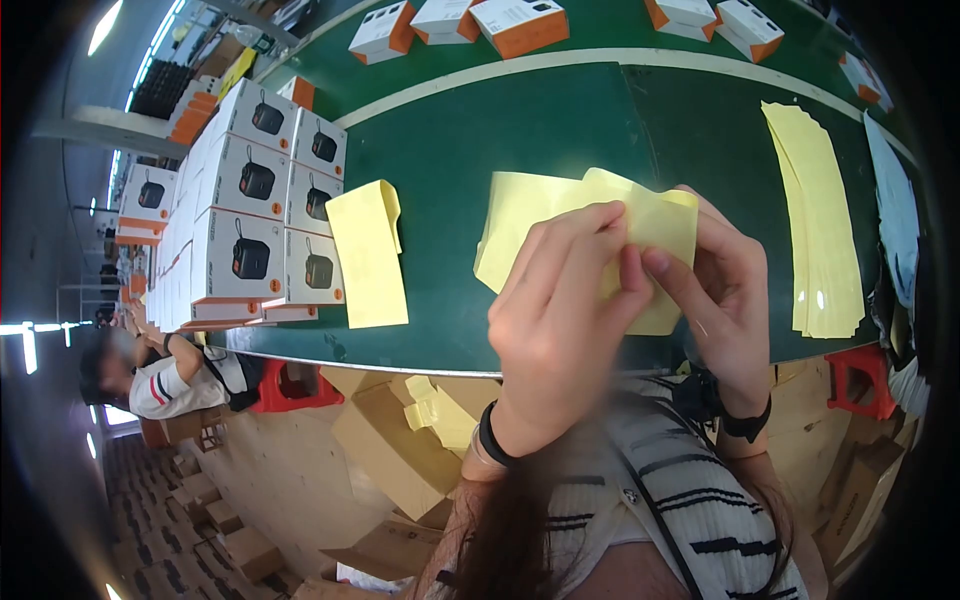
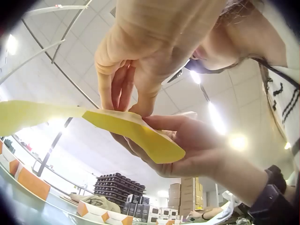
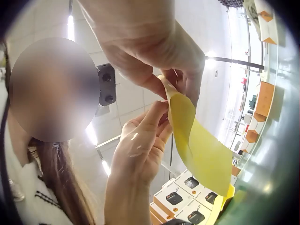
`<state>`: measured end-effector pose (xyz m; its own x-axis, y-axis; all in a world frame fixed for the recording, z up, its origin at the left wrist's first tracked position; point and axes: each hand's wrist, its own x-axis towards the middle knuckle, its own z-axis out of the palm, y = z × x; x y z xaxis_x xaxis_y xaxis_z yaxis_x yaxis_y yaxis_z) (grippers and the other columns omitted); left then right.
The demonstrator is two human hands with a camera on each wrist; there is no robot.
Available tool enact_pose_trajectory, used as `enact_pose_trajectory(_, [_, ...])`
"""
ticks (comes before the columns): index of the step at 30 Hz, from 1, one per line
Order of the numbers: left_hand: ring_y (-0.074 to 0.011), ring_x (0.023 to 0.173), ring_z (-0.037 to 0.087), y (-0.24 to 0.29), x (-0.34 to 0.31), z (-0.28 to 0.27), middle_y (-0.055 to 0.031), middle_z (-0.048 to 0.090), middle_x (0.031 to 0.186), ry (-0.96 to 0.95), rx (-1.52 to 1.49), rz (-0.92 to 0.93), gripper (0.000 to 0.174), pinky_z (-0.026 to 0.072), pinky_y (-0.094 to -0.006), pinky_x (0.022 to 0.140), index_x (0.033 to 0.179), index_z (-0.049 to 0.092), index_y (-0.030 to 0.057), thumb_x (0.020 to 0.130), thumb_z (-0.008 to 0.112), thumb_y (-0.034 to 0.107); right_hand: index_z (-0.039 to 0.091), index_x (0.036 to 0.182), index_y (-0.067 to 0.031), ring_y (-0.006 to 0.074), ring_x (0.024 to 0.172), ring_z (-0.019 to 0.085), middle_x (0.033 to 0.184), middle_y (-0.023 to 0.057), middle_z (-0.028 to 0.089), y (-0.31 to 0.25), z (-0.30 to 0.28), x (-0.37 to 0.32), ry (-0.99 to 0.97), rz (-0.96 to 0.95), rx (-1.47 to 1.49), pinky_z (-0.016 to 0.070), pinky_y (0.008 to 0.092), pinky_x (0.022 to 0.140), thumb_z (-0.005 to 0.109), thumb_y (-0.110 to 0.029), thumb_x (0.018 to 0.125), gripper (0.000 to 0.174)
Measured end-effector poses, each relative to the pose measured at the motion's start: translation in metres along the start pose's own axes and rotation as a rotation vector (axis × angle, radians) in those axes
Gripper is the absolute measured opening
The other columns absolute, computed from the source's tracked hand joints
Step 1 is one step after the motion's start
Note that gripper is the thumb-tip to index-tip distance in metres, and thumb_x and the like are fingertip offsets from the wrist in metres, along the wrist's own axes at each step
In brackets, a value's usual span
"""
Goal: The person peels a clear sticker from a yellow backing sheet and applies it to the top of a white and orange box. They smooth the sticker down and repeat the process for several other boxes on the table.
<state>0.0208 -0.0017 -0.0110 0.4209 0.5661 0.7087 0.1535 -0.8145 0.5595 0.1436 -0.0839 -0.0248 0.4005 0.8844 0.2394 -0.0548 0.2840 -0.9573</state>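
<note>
A yellow sheet (image 1: 525, 215), folded in places, is held above the green table between both hands. The left hand (image 1: 565, 290) pinches it near its middle, fingertips close to the right thumb. The right hand (image 1: 725, 290) grips its right part, thumb in front and fingers behind. In the left wrist view the yellow sheet (image 2: 136, 131) hangs between the left hand (image 2: 145, 56) and the right hand (image 2: 187, 145). The right wrist view shows the sheet (image 3: 206, 150) curving down from the right hand (image 3: 150, 51) and the left hand (image 3: 140, 145).
White boxes with a speaker picture (image 1: 240, 190) are stacked at the left, beside a folded yellow piece (image 1: 368, 260). A pile of yellow strips (image 1: 820, 230) lies at the right. Orange-and-white boxes (image 1: 520, 25) line the far side. An open carton (image 1: 395, 440) stands below the table edge.
</note>
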Motion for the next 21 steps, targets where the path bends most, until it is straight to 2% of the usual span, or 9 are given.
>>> enact_pose_trajectory(6, [-0.0237, 0.086, 0.071, -0.007, 0.000, -0.005, -0.0149, 0.073, 0.098, -0.030, 0.013, -0.060, 0.028, 0.0547, -0.0292, 0.078, 0.096, 0.070, -0.0037, 0.069, 0.075, -0.008, 0.062, 0.112, 0.0106, 0.0076, 0.095, 0.059, 0.113, 0.0051, 0.058, -0.006, 0.008, 0.005, 0.036, 0.051, 0.041, 0.0496, 0.0200, 0.077, 0.059, 0.004, 0.095, 0.019])
enact_pose_trajectory(8, [-0.0265, 0.087, 0.072, -0.016, 0.000, -0.010, -0.0124, 0.073, 0.099, -0.015, -0.145, -0.098, 0.026, 0.0584, -0.0321, 0.073, 0.093, 0.070, -0.0017, 0.069, 0.076, -0.006, 0.062, 0.113, 0.0108, 0.0083, 0.096, 0.059, 0.114, 0.0057, 0.058, -0.010, 0.009, 0.006, 0.036, 0.056, 0.050, 0.0497, 0.0208, 0.079, 0.059, 0.004, 0.095, 0.020])
enact_pose_trajectory(9, [-0.0233, 0.090, 0.072, -0.013, 0.000, -0.012, -0.0130, 0.073, 0.101, -0.027, -0.146, -0.127, 0.030, 0.0565, -0.0307, 0.078, 0.099, 0.071, -0.0021, 0.069, 0.075, -0.008, 0.061, 0.114, 0.0110, 0.0090, 0.097, 0.059, 0.115, 0.0062, 0.058, -0.012, 0.011, 0.008, 0.034, 0.066, 0.062, 0.0498, 0.0216, 0.081, 0.059, 0.004, 0.095, 0.021])
enact_pose_trajectory(10, [-0.0201, 0.093, 0.071, -0.010, 0.000, -0.015, -0.0137, 0.074, 0.103, -0.020, -0.127, -0.151, 0.035, 0.0545, -0.0293, 0.082, 0.104, 0.072, -0.0025, 0.069, 0.074, -0.009, 0.061, 0.114, 0.0110, 0.0090, 0.097, 0.059, 0.115, 0.0062, 0.058, -0.013, 0.011, 0.009, -0.015, 0.044, 0.081, 0.0498, 0.0216, 0.081, 0.059, 0.004, 0.095, 0.021])
enact_pose_trajectory(13, [-0.0224, 0.094, 0.072, -0.003, -0.002, -0.018, -0.0124, 0.074, 0.105, 0.027, -0.130, -0.224, 0.030, 0.0564, -0.0296, 0.082, 0.100, 0.073, 0.0017, 0.071, 0.083, 0.001, 0.061, 0.118, 0.0108, 0.0102, 0.099, 0.059, 0.116, 0.0080, 0.059, -0.009, 0.006, 0.014, -0.063, 0.036, -0.100, 0.0483, 0.0229, 0.085, 0.059, 0.004, 0.094, 0.025])
enact_pose_trajectory(15, [-0.0224, 0.093, 0.073, -0.008, -0.004, -0.018, -0.0122, 0.074, 0.104, 0.102, -0.149, -0.186, 0.025, 0.0573, -0.0294, 0.079, 0.098, 0.073, 0.0018, 0.074, 0.079, -0.002, 0.060, 0.119, 0.0105, 0.0102, 0.099, 0.059, 0.116, 0.0084, 0.059, -0.010, 0.009, 0.018, -0.137, 0.013, -0.088, 0.0477, 0.0227, 0.086, 0.059, 0.004, 0.094, 0.026])
enact_pose_trajectory(18, [-0.0216, 0.091, 0.072, -0.011, -0.003, -0.024, -0.0121, 0.074, 0.103, 0.167, -0.134, -0.160, 0.021, 0.0572, -0.0289, 0.077, 0.095, 0.073, 0.0016, 0.075, 0.077, -0.004, 0.061, 0.119, 0.0098, 0.0090, 0.098, 0.058, 0.113, 0.0072, 0.061, -0.012, 0.005, 0.026, -0.127, 0.049, -0.131, 0.0469, 0.0222, 0.084, 0.060, 0.000, 0.095, 0.026])
enact_pose_trajectory(21, [-0.0187, 0.087, 0.071, -0.012, 0.001, -0.035, -0.0111, 0.074, 0.101, 0.212, -0.139, -0.177, 0.019, 0.0559, -0.0271, 0.073, 0.094, 0.073, 0.0014, 0.076, 0.074, -0.006, 0.061, 0.121, 0.0075, 0.0090, 0.096, 0.058, 0.109, 0.0076, 0.063, 0.001, -0.017, 0.036, -0.092, 0.149, -0.206, 0.0476, 0.0232, 0.084, 0.063, -0.013, 0.097, 0.031])
